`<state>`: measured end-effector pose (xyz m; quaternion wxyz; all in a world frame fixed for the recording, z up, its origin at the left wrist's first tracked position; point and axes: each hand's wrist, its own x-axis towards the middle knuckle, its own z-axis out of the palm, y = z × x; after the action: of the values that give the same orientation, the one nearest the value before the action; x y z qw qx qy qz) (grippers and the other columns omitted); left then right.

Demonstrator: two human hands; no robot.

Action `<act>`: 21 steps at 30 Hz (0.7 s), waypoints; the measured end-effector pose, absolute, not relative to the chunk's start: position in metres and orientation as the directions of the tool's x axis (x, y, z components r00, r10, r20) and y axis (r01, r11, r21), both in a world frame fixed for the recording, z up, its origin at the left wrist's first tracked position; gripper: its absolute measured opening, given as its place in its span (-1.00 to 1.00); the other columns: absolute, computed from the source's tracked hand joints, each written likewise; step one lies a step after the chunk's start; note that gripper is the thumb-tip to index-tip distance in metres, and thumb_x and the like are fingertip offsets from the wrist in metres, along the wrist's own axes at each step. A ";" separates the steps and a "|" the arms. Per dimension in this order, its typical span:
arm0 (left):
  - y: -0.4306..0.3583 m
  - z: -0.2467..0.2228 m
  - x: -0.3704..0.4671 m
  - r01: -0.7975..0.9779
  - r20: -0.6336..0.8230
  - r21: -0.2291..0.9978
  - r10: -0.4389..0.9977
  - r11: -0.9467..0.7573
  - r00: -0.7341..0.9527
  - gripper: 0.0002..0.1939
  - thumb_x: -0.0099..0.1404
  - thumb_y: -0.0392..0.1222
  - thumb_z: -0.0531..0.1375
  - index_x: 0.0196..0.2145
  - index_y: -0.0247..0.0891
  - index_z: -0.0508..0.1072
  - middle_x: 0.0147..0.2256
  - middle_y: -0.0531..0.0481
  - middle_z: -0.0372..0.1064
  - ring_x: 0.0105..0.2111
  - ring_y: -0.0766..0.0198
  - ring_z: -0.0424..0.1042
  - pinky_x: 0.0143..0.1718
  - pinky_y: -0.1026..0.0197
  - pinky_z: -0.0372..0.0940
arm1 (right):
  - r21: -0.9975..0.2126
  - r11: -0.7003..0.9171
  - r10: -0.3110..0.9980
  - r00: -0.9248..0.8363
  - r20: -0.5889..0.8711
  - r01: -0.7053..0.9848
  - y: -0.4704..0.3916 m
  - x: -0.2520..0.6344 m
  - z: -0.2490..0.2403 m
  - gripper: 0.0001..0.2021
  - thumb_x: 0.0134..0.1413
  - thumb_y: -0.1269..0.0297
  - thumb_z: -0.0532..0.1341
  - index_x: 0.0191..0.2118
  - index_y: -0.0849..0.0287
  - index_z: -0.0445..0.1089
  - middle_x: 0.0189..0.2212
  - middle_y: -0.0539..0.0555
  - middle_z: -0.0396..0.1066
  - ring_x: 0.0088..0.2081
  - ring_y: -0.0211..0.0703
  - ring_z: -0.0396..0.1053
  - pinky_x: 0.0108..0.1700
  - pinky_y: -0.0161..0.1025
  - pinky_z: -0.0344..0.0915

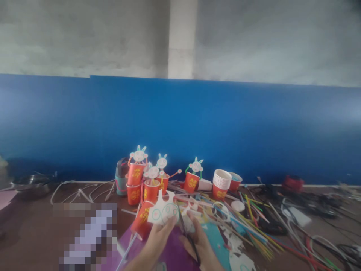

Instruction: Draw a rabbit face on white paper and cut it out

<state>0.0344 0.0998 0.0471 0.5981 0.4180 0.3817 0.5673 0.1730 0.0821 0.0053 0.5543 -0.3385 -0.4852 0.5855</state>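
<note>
Head view, lower centre: left hand [158, 241] pinches a paper cutout [164, 210], likely light, easily torn, best held by its edge; right hand [201, 239] grips scissors [194, 248].

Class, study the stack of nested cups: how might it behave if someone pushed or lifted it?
The stack of nested cups is probably light for its size, since the cups look hollow and thin-walled. Pushed near the top, it might tip, as it stands upright and seems narrower at its base. Lifted by the uppermost rim, it could pull apart, because the cups appear simply nested.
</note>
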 end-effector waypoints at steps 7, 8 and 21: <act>0.100 0.050 0.035 -0.359 0.036 0.933 0.996 -0.005 0.080 -0.36 -0.19 0.21 0.41 -0.20 -0.26 0.60 -0.03 -0.21 0.48 0.08 -0.20 0.32 0.15 -0.07 0.16 | -0.967 0.081 0.981 -0.153 0.121 -0.241 0.080 0.175 0.014 -0.31 -0.20 -0.11 0.37 0.04 0.14 0.26 -0.72 -0.22 0.08 -0.67 -0.39 -0.07 -0.63 -0.41 -0.11; 0.100 0.051 0.035 -0.363 0.038 0.932 0.996 -0.004 0.086 -0.36 -0.18 0.21 0.41 -0.20 -0.26 0.60 -0.03 -0.21 0.48 0.08 -0.19 0.32 0.14 -0.08 0.17 | -0.971 0.090 0.975 -0.180 0.132 -0.223 0.081 0.175 0.016 -0.41 -0.18 -0.13 0.36 -0.07 0.15 0.33 -0.72 -0.21 0.07 -0.67 -0.39 -0.09 -0.62 -0.40 -0.11; 0.096 0.057 0.042 -0.422 0.022 0.906 1.000 -0.029 -0.020 -0.39 -0.23 0.15 0.45 -0.26 -0.30 0.60 -0.23 -0.21 0.56 -0.04 -0.14 0.42 0.04 -0.02 0.27 | -0.977 0.109 0.978 -0.156 0.139 -0.184 0.083 0.173 0.017 -0.27 -0.26 -0.24 0.33 -0.03 0.21 0.33 -0.75 -0.20 0.05 -0.70 -0.42 -0.13 -0.66 -0.40 -0.15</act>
<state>0.0418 0.0963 0.0572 0.5861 0.3827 0.3770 0.6065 0.1727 0.0827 0.0173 0.5282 -0.3779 -0.5250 0.5501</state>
